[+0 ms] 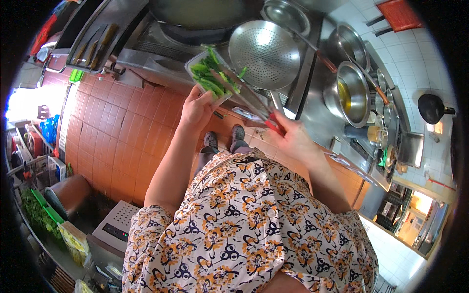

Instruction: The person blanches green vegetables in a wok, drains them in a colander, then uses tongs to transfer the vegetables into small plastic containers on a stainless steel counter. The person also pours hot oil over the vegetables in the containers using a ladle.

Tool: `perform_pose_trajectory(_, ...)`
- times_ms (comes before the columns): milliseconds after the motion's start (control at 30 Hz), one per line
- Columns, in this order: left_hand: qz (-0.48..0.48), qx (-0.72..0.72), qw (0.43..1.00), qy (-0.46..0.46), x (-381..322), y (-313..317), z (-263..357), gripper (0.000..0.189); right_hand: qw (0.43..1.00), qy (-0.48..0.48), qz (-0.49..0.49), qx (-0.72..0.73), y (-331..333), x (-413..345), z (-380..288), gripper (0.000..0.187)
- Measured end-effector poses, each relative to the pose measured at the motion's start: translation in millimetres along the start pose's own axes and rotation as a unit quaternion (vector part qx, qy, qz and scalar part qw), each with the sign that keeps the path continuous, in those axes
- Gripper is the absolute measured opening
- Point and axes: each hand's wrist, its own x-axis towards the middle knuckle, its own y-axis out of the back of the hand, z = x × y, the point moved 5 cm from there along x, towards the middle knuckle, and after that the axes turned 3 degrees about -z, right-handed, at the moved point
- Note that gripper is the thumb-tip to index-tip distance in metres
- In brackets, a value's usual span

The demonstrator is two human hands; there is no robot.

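My left hand (pixel 198 108) holds a clear plastic container (pixel 191 63) by its near edge. Green leafy vegetables (pixel 208 77) fill the container, and a few pieces stick out over its rim. In my right hand (pixel 293 136) are metal tongs (pixel 253 100) with red grips, their tips among the greens. Just right of the container, a round perforated metal strainer (pixel 264 55) lies over the stove, its handle pointing towards me. Whether the tongs' tips pinch any greens cannot be told.
A large wok (pixel 205 13) stands at the top on the stove. To the right are a steel bowl with yellow liquid (pixel 346 94), a long-handled ladle (pixel 370 78) and another steel bowl (pixel 350 44). A tray with brushes (pixel 96 47) is at upper left. Below lies a tiled floor (pixel 121 121).
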Motion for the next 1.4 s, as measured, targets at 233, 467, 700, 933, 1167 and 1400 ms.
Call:
perform_pose_trajectory(233,0.029,-0.004,0.999,-0.034,-10,5,4,0.043,0.995,0.044,0.080,0.049,11,-6,21,0.056)
perform_pose_trajectory(467,0.004,-0.015,0.994,-0.110,-52,21,12,0.044,0.992,-0.035,-0.074,0.097,13,-17,28,0.047)
perform_pose_trajectory(700,0.047,-0.019,0.981,-0.188,-124,26,6,0.049,0.982,0.011,-0.178,0.058,1,2,28,0.052)
perform_pose_trajectory(933,0.089,-0.041,0.963,-0.249,-199,51,-20,0.047,0.937,0.230,-0.262,-0.012,8,10,-62,0.026)
perform_pose_trajectory(1167,0.077,-0.060,0.940,-0.326,-259,45,-56,0.047,0.845,0.374,-0.368,-0.104,-37,30,-112,0.034)
perform_pose_trajectory(1400,0.197,-0.056,0.873,-0.442,-327,40,-73,0.046,0.818,0.402,-0.398,-0.099,-70,34,-174,0.042)
